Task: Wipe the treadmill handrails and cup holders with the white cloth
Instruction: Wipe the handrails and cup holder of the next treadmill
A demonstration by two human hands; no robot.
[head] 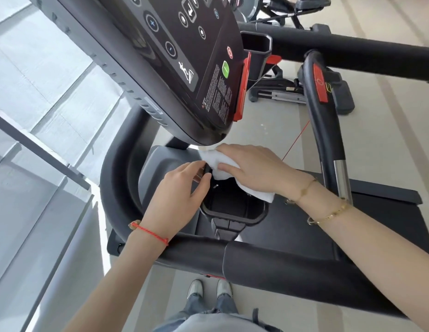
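Nearest, at six o'clock, black padded handrail (pixel 268 264); right hand (pixel 254 166) flat on white cloth (pixel 218 164), left hand (pixel 177 190) fingers curled on black cup holder (pixel 232 204) rim; cloth may drop in.

- Another exercise machine (pixel 292 89) stands at the upper right.
- Pale floor (pixel 388 144) runs down the right side.
- Glass panels (pixel 41 80) fill the left.

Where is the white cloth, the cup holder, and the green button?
white cloth (pixel 217 161), head view, on the bare part ahead of the fingers.
cup holder (pixel 232 215), head view, on its near rim.
green button (pixel 226 69), head view, on the middle of the button on the console.
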